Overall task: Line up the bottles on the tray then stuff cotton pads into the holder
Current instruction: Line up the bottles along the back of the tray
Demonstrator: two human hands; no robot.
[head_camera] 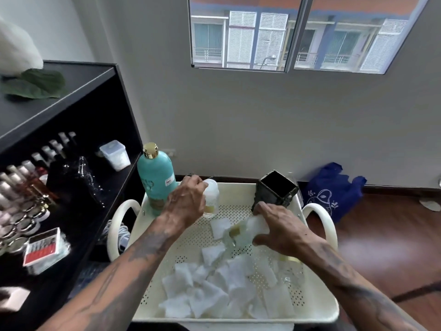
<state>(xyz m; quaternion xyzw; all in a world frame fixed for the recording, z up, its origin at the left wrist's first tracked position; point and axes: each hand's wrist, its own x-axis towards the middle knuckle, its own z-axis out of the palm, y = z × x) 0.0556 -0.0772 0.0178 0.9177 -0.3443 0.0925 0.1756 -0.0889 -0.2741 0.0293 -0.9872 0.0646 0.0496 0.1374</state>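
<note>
A black shelf unit stands on the left against the grey wall; on top lie a green leaf and something white, blurred. Its lower shelf holds rows of small capped vials, round jars, a clear lidded tub at the far end and a red-and-white pack near the front edge. Above is a sliding window — shuttered facades show through it — and on the wooden floor at right, against the skirting, slumps a blue bag with a white print.
</note>
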